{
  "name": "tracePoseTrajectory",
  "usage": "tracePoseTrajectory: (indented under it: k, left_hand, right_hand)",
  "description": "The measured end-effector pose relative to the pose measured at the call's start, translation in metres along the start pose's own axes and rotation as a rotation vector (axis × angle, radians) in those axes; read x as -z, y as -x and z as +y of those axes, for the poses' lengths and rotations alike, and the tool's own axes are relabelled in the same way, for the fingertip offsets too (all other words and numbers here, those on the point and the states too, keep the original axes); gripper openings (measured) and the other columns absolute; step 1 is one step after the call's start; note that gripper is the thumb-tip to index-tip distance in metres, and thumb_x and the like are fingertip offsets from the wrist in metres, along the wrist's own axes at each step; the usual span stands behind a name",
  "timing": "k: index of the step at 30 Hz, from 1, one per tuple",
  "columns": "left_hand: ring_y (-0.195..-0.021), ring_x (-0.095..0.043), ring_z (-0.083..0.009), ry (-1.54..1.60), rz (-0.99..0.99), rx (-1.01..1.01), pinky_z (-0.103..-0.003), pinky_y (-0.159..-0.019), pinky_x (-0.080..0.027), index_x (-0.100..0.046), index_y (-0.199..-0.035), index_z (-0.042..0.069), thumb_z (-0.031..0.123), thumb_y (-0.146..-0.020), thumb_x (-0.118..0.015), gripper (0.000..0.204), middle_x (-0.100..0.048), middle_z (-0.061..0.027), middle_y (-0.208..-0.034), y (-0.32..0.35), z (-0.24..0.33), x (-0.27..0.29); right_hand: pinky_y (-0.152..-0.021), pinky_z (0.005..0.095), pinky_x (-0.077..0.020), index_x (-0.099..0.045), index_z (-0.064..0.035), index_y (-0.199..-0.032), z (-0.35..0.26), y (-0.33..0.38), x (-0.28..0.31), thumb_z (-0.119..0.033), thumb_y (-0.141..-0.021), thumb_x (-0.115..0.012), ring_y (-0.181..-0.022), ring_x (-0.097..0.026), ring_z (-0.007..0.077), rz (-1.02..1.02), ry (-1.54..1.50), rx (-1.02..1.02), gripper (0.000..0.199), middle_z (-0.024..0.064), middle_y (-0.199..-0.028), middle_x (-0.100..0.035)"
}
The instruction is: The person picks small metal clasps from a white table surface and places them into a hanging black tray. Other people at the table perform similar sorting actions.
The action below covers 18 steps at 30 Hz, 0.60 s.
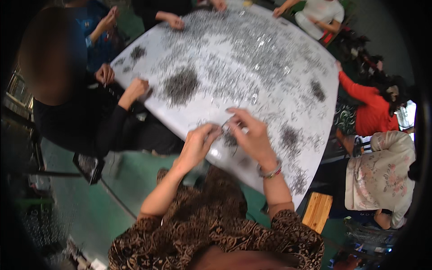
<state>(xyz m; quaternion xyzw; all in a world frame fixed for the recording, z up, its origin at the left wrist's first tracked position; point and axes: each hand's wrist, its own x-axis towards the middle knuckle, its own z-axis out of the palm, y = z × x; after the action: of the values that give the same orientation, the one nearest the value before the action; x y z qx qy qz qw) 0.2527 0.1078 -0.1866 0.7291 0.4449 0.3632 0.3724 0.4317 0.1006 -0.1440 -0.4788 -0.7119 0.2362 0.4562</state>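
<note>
Both my hands meet over the near edge of a white table (216, 153). With thumb and fingers pressed together, my left hand (198, 143) pinches something too small to make out. My right hand (252, 135) is right beside it, thumb and index finger curled toward a small shiny piece (226, 128) at the left fingertips; what that piece is stays blurred. Just below the fingers lies a small dark heap of thin metal pieces (230, 140). Bigger heaps of the same grey wire-like pieces lie at the left (181, 85) and at the right (291, 137).
Loose metal pieces (261, 49) cover much of the table's far side. A person in black (76, 121) works close at my left; others sit around the far and right edges, one in a red sleeve (360, 87). A wooden stool (317, 211) stands at my right.
</note>
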Motion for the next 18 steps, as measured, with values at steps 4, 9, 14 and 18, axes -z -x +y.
tracePoseTrajectory:
  k: [4,9,14,18]
  left_hand:
    - [-0.084,-0.068,-0.0251,0.214,0.121,-0.110,-0.033,-0.074,-0.051,-0.063,-0.108,0.000,0.009,-0.090,-0.065,0.021,-0.069,-0.0166,-0.093,-0.005,-0.013,-0.015]
    - [-0.081,-0.068,-0.0184,0.069,0.204,0.109,-0.031,-0.075,-0.051,-0.070,-0.102,-0.001,0.014,-0.089,-0.066,0.020,-0.072,-0.0142,-0.089,-0.062,-0.066,-0.005]
    - [-0.079,-0.067,-0.0320,-0.354,0.073,0.204,-0.037,-0.074,-0.052,-0.074,-0.095,0.004,0.015,-0.085,-0.066,0.017,-0.070,-0.0183,-0.089,-0.133,-0.126,-0.017]
    - [-0.082,-0.066,-0.0349,-0.491,0.141,-0.003,-0.041,-0.075,-0.052,-0.074,-0.091,0.006,0.011,-0.081,-0.067,0.014,-0.069,-0.0180,-0.088,-0.167,-0.151,-0.032]
  right_hand:
    - [-0.062,0.0223,-0.0544,-0.069,0.0055,-0.092,0.011,0.009,0.004,0.008,-0.084,-0.065,-0.070,-0.067,0.0129,0.083,-0.155,-0.073,0.009,0.0085,-0.085,-0.068]
    - [-0.059,0.0220,-0.0528,-0.069,0.0063,-0.092,0.025,0.006,0.014,0.010,-0.082,-0.064,-0.068,-0.067,0.0129,0.177,-0.203,-0.092,0.011,0.0099,-0.083,-0.068]
    - [-0.063,0.0238,-0.0529,-0.067,0.0088,-0.096,0.036,0.012,0.025,0.012,-0.084,-0.063,-0.068,-0.065,0.0147,0.181,-0.155,-0.216,0.013,0.0117,-0.085,-0.065]
    - [-0.062,0.0238,-0.0529,-0.067,0.0085,-0.097,0.040,0.019,0.031,0.012,-0.084,-0.062,-0.068,-0.065,0.0147,0.193,-0.105,-0.217,0.014,0.0120,-0.085,-0.065]
